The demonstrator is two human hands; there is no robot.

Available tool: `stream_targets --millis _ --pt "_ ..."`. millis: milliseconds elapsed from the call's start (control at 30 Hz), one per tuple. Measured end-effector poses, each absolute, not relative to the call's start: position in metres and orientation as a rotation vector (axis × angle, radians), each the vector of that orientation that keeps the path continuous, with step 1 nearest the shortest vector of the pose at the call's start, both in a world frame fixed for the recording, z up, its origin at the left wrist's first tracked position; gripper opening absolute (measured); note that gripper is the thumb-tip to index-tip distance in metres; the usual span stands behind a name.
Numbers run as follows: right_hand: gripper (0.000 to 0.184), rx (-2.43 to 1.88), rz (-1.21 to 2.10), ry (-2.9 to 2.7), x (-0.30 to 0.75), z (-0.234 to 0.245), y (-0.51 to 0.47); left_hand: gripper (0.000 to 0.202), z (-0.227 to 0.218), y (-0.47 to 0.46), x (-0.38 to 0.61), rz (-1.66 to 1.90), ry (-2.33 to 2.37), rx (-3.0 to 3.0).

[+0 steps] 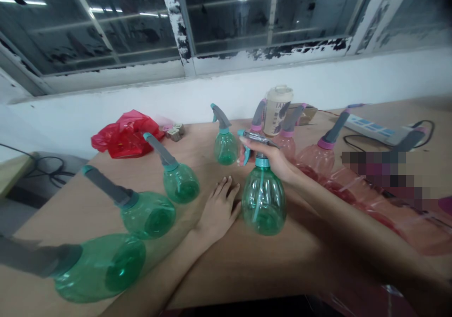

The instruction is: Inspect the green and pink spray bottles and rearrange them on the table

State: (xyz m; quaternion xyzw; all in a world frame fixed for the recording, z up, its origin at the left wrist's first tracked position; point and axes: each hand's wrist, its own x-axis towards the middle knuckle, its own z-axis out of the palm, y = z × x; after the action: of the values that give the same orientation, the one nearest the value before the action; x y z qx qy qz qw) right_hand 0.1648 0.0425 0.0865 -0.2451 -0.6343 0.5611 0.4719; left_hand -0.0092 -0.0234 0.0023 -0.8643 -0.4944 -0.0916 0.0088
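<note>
- Peeling white-painted window frame and a white wall run behind a light-brown wooden worktop.
- Right hand grips an upright translucent green plastic spray bottle near the worktop's middle; its fingers are clamped around the grey trigger head.
- Left hand lies palm-down just beside that bottle, holding nothing, its fingers slightly apart.
- Three green plastic spray bottles lie on their sides to the left, and an upright green plastic spray bottle stands behind.
- Pink plastic spray bottles crowd the right, partly behind a pixelated patch.
- Farther back sit a crumpled red plastic bag, a beige lidded paper cup and a white power strip.
- Risks: a slackening grip on the head could let the bottle tip into its neighbours; the rounded lying bottles could roll if bumped, especially the nearest, close to the edge; a swinging arm could knock the cup over near the power strip.
</note>
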Motion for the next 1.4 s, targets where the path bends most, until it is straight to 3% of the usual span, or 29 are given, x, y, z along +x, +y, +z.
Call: stream_targets --millis 200,400,1400 --pt "0.03 -0.579 1.407 -1.553 0.1643 0.0877 0.0414 0.04 0.0036 -0.024 -0.0083 -0.281 -1.547 -2.692" --pt "0.021 -0.706 1.219 -1.706 0.1645 0.0908 0.0367 0.043 0.0024 -0.0239 -0.0072 -0.258 -1.54 -2.674" --pt "0.036 -0.817 1.09 -1.644 0.1664 0.0855 0.0405 0.042 0.0041 -0.0245 -0.0072 -0.241 -1.556 -2.685"
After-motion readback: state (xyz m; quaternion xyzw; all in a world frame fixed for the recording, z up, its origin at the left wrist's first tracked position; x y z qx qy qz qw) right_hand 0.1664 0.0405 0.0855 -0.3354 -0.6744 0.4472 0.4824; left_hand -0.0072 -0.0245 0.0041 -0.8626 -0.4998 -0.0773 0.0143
